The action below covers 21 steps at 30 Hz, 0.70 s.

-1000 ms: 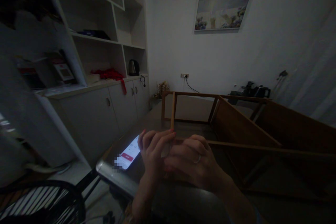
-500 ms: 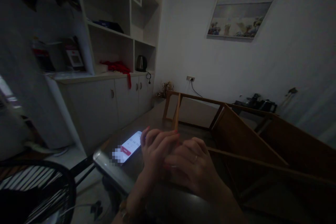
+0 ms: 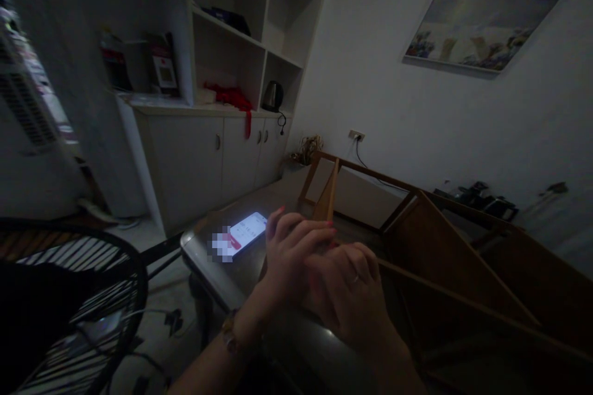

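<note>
My left hand [image 3: 293,254] is raised over the table, its fingers curled and pressed together, with a bracelet or watch [image 3: 230,332] on the wrist. Close against it, my right hand [image 3: 354,290] is closed too and wears a ring on one finger. The fingertips meet between the two hands, and whatever they pinch is hidden in the dim light. Just left of my left hand, a lit phone [image 3: 250,231] lies on the dark, glossy table [image 3: 236,281]. A wooden frame with slanting panels [image 3: 445,241] extends to the right behind my hands.
A black woven chair [image 3: 134,259] stands at lower left, near cables on the floor. White cabinets [image 3: 185,166] line the back left, with a kettle [image 3: 273,97] and red cloth [image 3: 234,97] on top. Dark items [image 3: 486,200] sit beyond the wooden frame by the wall.
The head view has tilted and turned, so the room and phone appear farther right. My hands stay together; a small white bit seen between the fingers earlier no longer shows.
</note>
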### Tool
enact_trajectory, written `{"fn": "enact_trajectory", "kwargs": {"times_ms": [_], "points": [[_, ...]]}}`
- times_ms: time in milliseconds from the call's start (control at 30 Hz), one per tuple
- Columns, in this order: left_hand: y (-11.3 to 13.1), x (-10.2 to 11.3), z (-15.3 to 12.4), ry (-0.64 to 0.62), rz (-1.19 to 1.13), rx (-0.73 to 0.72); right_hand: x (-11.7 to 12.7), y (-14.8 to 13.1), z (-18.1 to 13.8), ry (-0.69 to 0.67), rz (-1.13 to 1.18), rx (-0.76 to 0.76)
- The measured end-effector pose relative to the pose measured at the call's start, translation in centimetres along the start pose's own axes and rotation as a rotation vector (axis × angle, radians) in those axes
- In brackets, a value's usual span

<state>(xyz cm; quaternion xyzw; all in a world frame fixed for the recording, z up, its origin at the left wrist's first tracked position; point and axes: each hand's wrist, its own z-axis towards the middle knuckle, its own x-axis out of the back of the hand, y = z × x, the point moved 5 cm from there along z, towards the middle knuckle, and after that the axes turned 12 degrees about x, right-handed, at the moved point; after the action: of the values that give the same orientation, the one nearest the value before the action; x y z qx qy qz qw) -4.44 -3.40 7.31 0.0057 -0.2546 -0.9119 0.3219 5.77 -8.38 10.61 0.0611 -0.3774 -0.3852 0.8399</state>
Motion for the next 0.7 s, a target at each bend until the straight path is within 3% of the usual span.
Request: {"fn": "enact_trajectory", "kwargs": {"times_ms": [367, 700], "points": [[0.0, 0.0, 0.0, 0.015, -0.035, 0.002, -0.1, 0.3, 0.0, 0.067, 0.042, 0.005], [-0.2, 0.0, 0.0, -0.009, -0.001, -0.027, 1.6, 0.6, 0.4, 0.145, 0.110, -0.024]]}}
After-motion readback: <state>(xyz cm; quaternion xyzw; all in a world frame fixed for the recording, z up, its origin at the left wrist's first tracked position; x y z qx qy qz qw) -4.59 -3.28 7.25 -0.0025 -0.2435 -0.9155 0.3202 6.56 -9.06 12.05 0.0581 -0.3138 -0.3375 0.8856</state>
